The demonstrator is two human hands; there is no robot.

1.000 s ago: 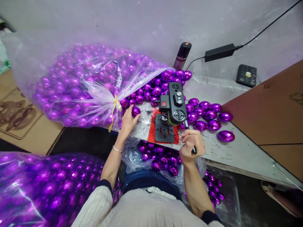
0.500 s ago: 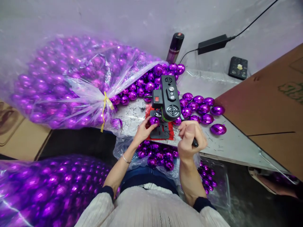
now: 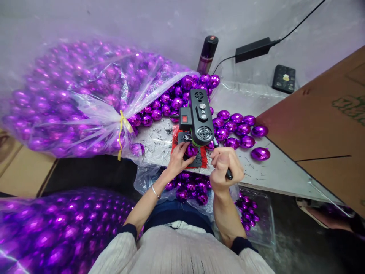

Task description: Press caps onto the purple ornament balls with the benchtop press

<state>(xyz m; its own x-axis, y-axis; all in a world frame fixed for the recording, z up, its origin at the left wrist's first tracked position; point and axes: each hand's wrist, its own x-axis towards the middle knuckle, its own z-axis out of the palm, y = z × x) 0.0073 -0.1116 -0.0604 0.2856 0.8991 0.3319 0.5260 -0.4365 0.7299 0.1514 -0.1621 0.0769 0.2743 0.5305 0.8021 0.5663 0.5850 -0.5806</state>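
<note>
A black press-like machine (image 3: 202, 116) with a red switch stands on a red mat (image 3: 174, 150) at the table's front edge. My left hand (image 3: 179, 160) holds a shiny purple ball (image 3: 191, 150) between thumb and fingers, just below the machine's head and over its base plate (image 3: 196, 163). Whether the ball touches the head I cannot tell. My right hand (image 3: 227, 167) is wrapped around the machine's lever handle (image 3: 229, 174), whose black end shows under the fist. In my lap, several purple balls (image 3: 189, 186) lie on clear plastic.
A big tied bag of purple balls (image 3: 80, 102) lies at the left, another bag (image 3: 65, 232) below it. Loose balls (image 3: 242, 129) sit right of the machine. A spray can (image 3: 207, 55), power adapter (image 3: 253, 50), black box (image 3: 283, 78) and cardboard box (image 3: 319, 125) stand around. A clear bin (image 3: 265, 220) is on the floor.
My left hand has moved right with the purple ball, bringing it further under the machine's head. My right hand stays on the lever handle. The whole view has shifted slightly.
</note>
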